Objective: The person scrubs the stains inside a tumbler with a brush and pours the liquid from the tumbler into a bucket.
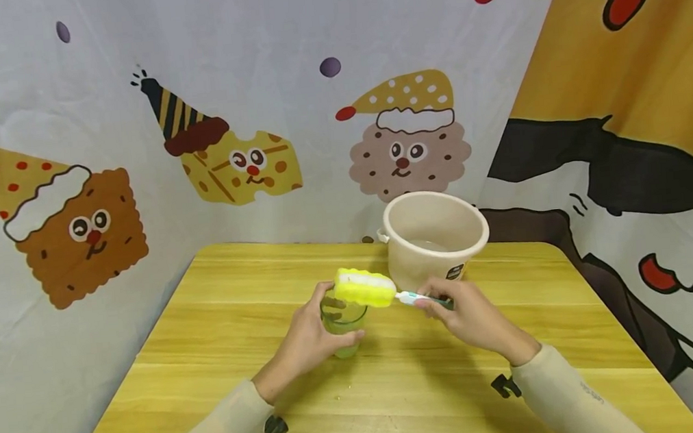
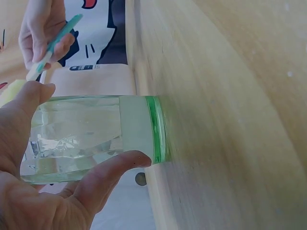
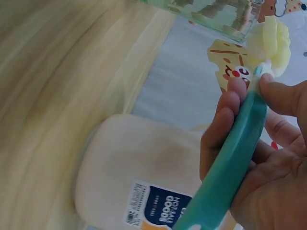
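Observation:
My left hand (image 1: 304, 334) holds a clear, green-tinted glass (image 1: 345, 328) by its sides, thumb on one side and fingers on the other. The glass stands upright, its thick green base (image 2: 157, 129) at or just above the table. In my right hand (image 1: 469, 312) is a sponge bottle brush, gripped by its green and white handle (image 3: 235, 153). The yellow and white sponge head (image 1: 365, 288) lies level over the glass's mouth, outside it. In the head view the sponge covers part of the rim.
A beige bucket (image 1: 403, 266) stands at the back of the wooden table (image 1: 235, 288), just beyond my right hand, with a label on its side. Behind the table hangs a cloth (image 1: 282, 43) with cartoon prints. A few small drops lie on the tabletop before the glass.

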Available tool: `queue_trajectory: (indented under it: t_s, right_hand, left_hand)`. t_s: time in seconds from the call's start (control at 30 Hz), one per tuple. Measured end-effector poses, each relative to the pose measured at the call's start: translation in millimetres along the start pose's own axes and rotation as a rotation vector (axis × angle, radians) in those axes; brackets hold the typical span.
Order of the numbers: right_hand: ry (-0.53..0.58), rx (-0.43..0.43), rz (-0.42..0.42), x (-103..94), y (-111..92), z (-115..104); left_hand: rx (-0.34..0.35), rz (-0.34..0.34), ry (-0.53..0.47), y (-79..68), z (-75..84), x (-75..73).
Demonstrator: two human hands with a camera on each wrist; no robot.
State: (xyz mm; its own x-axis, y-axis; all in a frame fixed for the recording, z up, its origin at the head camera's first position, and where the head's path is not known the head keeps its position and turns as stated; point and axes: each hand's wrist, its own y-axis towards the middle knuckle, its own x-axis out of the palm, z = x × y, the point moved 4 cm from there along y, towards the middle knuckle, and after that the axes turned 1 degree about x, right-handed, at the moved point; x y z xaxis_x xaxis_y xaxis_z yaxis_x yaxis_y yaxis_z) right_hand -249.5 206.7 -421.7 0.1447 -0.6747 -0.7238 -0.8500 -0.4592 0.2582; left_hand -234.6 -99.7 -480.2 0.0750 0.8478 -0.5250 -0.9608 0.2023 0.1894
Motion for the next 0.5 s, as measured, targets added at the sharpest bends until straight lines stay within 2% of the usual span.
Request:
queue_trajectory:
  t_s: [0.2,0.5]
  right_hand:
    - [0.148,0.069,-0.049,-2.2,-7,12]
    - [0.205,0.119,-0.037,-12.0,-25,30]
  left_hand:
    - [-0.005,0.001,-0.006,0.3,0.2,-1.1]
    - [-0.007,0.001,0.002,0.6,-0.4,-0.4]
